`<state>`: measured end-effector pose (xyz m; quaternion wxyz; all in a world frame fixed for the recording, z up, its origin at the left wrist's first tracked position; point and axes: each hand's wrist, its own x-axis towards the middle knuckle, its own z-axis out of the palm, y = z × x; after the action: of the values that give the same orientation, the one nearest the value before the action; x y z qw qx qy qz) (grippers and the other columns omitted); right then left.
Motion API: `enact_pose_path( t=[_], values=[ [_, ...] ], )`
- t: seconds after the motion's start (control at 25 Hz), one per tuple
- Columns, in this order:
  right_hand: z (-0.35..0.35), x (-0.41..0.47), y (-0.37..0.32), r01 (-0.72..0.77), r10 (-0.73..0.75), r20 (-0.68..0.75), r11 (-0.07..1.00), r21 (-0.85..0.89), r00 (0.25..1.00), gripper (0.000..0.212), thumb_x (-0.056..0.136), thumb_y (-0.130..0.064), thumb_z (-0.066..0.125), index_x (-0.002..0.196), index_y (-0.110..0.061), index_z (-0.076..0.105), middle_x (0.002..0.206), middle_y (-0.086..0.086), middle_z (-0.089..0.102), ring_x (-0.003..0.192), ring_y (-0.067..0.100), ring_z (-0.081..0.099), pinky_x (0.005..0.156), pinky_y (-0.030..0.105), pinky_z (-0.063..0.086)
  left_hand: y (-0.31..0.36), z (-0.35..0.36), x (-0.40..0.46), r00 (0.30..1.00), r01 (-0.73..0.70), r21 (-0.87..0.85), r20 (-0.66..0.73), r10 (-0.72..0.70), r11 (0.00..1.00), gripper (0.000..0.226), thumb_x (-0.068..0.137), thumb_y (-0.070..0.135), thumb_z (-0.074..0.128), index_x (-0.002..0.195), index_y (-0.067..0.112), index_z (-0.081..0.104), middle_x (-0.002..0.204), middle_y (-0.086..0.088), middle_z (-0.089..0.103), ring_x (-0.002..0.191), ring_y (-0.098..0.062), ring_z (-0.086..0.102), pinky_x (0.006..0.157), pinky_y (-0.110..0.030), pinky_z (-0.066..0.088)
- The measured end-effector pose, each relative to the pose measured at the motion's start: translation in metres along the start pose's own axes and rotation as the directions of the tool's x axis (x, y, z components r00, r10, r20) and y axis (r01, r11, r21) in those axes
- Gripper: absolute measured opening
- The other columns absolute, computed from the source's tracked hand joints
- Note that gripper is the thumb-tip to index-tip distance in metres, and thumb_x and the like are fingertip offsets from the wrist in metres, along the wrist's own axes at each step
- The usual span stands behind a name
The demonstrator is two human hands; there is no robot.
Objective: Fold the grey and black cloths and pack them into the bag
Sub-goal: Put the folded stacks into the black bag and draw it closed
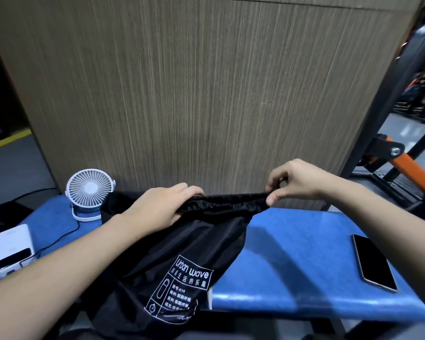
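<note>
Left hand: lying at centre frame, fingers curled shut over the left end of the gathered top edge of the bag, fingertips tucked over the hem.

Right hand: sitting right of centre, slightly higher, thumb and fingers pinching closed on the right end of the same hem. Between the two hands the edge is stretching in a taut, ruffled band.

Bag: black, thin fabric, white printed label reading "Urban wave" at lower centre. It is hanging from the held edge and draping down over the near edge of the table toward the bottom of the frame. The mouth is pulled flat, so what is inside cannot be told. More black fabric is lying behind the left hand; whether it belongs to the bag or is a separate cloth cannot be told.

Table: blue top, filling the lower half of the frame.

Fan: small, white, standing upright at left of centre, just beside the black fabric.

Power bank: white, lying at lower left, with a dark cable running from it toward the fan.

Phone: dark screen up, lying at lower right, well apart from the bag.

Panel: wood-grain, standing behind the table across the upper frame.
</note>
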<state>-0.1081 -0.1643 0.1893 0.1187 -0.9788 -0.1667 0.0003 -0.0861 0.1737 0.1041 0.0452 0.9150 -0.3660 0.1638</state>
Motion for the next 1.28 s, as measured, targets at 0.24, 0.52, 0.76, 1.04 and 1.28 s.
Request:
enact_pose_path(
  t=[0.24,0.52,0.76,1.04,1.28],
  values=[
    [0.008,-0.007,0.005,0.050,-0.044,-0.094,0.997,0.058,0.995,0.018,0.074,-0.034,0.086,0.086,-0.024,0.077,0.067,-0.011,0.065,0.077,0.000,0.059,0.077,0.019,0.040,0.000,0.002,0.000,0.999,0.013,0.012,0.036,-0.014,1.000,0.061,0.085,0.023,0.059,0.136,0.045,0.035,0.109,0.012,0.051,0.092,-0.016,0.065,0.072,-0.035,0.051],
    [0.029,-0.011,0.011,0.047,0.020,-0.201,0.945,0.323,0.979,0.032,0.072,-0.028,0.088,0.077,-0.017,0.058,0.072,0.000,0.072,0.075,0.023,0.068,0.077,0.044,0.054,0.021,0.003,0.015,0.999,-0.004,-0.104,0.051,0.009,0.995,0.072,0.079,0.055,0.072,0.140,0.043,0.035,0.112,0.015,0.043,0.104,-0.008,0.051,0.086,-0.028,0.044],
    [0.048,-0.009,0.007,0.043,0.033,-0.193,0.924,0.379,0.981,0.028,0.079,-0.025,0.084,0.079,-0.018,0.058,0.068,-0.001,0.073,0.071,0.019,0.070,0.071,0.042,0.057,0.063,0.001,0.051,0.999,0.015,-0.249,0.043,-0.004,0.968,0.080,0.077,0.066,0.068,0.144,0.037,0.037,0.128,0.016,0.045,0.116,-0.007,0.052,0.089,-0.029,0.044],
    [0.054,-0.014,0.002,0.100,0.002,-0.264,0.922,0.373,0.965,0.029,0.077,-0.021,0.084,0.080,-0.018,0.055,0.059,-0.006,0.061,0.057,0.008,0.048,0.057,0.028,0.041,0.116,0.012,0.094,0.989,0.145,-0.509,0.090,-0.116,0.848,0.049,0.081,0.059,0.068,0.114,0.030,0.048,0.107,0.010,0.066,0.101,-0.014,0.061,0.086,-0.041,0.052],
    [0.054,-0.026,0.013,0.071,-0.010,-0.154,0.915,0.397,0.988,0.028,0.082,-0.018,0.081,0.085,-0.013,0.053,0.068,-0.003,0.074,0.068,0.015,0.070,0.068,0.033,0.051,0.107,0.021,0.101,0.995,-0.060,-0.277,0.062,0.080,0.959,0.024,0.096,0.040,0.057,0.114,0.026,0.063,0.103,0.007,0.064,0.102,-0.017,0.059,0.083,-0.033,0.045]
  ],
)
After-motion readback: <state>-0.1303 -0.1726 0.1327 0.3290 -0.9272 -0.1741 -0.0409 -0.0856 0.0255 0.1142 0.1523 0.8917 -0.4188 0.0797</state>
